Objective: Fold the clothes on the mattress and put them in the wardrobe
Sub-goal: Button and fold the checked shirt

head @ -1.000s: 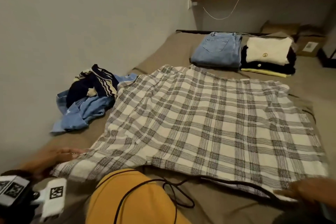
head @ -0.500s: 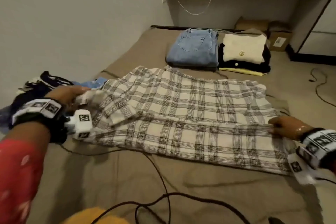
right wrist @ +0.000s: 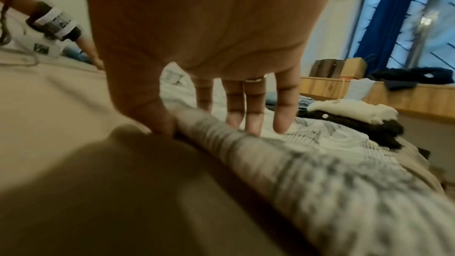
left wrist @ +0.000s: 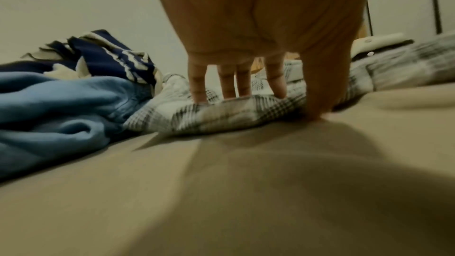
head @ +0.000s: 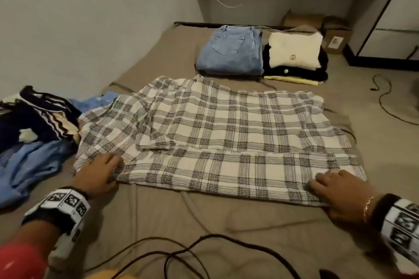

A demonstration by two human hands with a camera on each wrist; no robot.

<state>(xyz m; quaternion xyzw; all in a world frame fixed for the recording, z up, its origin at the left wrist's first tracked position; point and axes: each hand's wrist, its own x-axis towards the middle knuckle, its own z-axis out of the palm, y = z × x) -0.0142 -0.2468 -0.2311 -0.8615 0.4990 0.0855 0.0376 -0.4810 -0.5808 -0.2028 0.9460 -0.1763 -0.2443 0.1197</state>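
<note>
A white and grey plaid garment lies spread across the brown mattress, its near part doubled over into a fold. My left hand is at the near left corner, where it pinches the fold. In the left wrist view its fingers lie on top of the plaid cloth, with the thumb at the edge. My right hand pinches the near right corner. The right wrist view shows its fingers on top of the fold and the thumb tucked at the fold's edge.
Folded jeans and a folded cream, black and yellow stack sit at the mattress's far end. An unfolded navy striped and blue heap lies at the left. Black cables cross the near mattress. Cardboard boxes stand beyond.
Both hands carried the garment's near part over onto itself, then came back to the new near edge. They now hold its two corners low on the mattress.
</note>
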